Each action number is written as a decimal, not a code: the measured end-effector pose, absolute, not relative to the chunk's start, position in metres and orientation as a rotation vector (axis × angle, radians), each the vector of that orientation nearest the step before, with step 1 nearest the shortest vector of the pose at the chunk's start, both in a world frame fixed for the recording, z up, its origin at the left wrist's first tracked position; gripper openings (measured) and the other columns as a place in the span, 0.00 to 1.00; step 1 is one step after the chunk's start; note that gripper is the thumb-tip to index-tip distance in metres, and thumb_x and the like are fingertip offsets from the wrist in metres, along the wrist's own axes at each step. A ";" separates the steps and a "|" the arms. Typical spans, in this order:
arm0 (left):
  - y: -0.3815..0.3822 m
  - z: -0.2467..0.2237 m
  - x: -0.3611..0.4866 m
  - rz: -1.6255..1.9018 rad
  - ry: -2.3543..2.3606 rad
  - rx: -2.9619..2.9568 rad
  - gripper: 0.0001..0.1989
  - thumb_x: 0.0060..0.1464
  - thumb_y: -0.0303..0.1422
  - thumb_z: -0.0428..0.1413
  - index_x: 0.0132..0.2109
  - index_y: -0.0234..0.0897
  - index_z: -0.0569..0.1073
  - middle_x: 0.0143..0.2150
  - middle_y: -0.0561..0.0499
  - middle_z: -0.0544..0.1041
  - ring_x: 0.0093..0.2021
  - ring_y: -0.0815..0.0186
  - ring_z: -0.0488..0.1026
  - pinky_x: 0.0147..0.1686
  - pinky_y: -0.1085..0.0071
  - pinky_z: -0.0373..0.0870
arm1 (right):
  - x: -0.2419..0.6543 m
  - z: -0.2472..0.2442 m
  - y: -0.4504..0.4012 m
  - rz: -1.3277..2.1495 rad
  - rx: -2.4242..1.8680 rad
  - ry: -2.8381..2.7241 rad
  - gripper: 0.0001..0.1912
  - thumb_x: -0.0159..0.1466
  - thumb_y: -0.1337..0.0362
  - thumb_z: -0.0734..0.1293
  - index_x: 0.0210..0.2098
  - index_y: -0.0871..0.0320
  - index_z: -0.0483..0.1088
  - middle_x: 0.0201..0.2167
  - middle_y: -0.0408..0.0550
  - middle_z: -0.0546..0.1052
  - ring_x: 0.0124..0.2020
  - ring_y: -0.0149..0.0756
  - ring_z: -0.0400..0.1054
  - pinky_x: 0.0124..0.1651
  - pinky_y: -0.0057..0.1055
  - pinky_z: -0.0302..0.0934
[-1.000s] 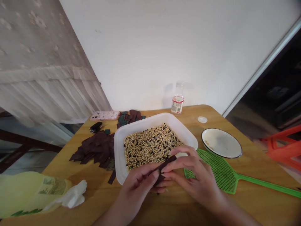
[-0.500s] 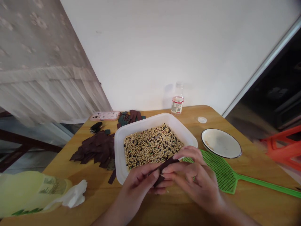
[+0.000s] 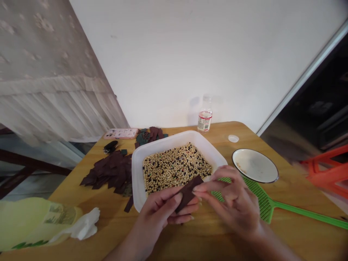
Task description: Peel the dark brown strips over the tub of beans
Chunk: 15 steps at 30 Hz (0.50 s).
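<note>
**Left hand (image 3: 159, 211) pinches dark brown scrap (image 3: 187, 194) above counter (image 3: 217, 235); right hand (image 3: 233, 199) beside it.**
Scrap sits between left thumb and fingers, right fingertips (image 3: 197, 189) right at its edge, contact unclear. Both hands at near rim of white plastic tray (image 3: 165, 148), which holds pale and dark mixed beans (image 3: 174, 166). Left of tray: pile of brown scraps (image 3: 108, 172). Behind it: brown and green scraps (image 3: 149, 136), phone in pink case (image 3: 121, 133). Right side: white enamel plate (image 3: 255, 165), green fly swatter (image 3: 262, 197) partly below right hand. Water bottle (image 3: 204, 116) at back edge.
</note>
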State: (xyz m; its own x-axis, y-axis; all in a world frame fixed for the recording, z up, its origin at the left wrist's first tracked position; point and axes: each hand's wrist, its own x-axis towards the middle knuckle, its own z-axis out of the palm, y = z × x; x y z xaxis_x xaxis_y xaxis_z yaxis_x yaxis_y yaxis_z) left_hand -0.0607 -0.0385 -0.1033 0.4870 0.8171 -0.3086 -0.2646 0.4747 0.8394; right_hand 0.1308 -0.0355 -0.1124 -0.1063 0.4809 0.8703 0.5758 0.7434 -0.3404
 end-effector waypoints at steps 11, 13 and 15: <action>-0.040 -0.104 -0.061 0.752 0.788 0.820 0.14 0.49 0.41 0.63 0.44 0.44 0.80 0.38 0.49 0.84 0.39 0.62 0.81 0.37 0.72 0.76 | 0.128 -0.114 -0.035 -0.119 -0.745 -1.777 0.10 0.60 0.73 0.70 0.35 0.53 0.67 0.26 0.36 0.80 0.30 0.33 0.72 0.42 0.38 0.67; -0.040 -0.105 -0.061 0.739 0.774 0.829 0.14 0.51 0.41 0.62 0.45 0.44 0.80 0.39 0.49 0.83 0.40 0.62 0.81 0.38 0.72 0.76 | 0.129 -0.115 -0.035 -0.130 -0.756 -1.787 0.11 0.59 0.73 0.70 0.34 0.53 0.67 0.26 0.37 0.80 0.30 0.34 0.72 0.41 0.38 0.66; -0.041 -0.107 -0.061 0.727 0.759 0.836 0.14 0.53 0.41 0.61 0.46 0.45 0.79 0.41 0.49 0.83 0.42 0.61 0.80 0.40 0.72 0.75 | 0.129 -0.116 -0.035 -0.128 -0.789 -1.750 0.13 0.58 0.75 0.71 0.33 0.53 0.66 0.27 0.38 0.81 0.31 0.35 0.71 0.40 0.38 0.65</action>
State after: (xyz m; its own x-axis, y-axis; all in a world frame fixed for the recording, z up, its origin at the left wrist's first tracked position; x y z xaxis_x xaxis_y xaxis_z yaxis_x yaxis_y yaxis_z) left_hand -0.0611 -0.0408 -0.1066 0.5260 0.7997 -0.2895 -0.2549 0.4730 0.8434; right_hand 0.1295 -0.0348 -0.1161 -0.1194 0.4394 0.8903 0.5642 0.7679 -0.3034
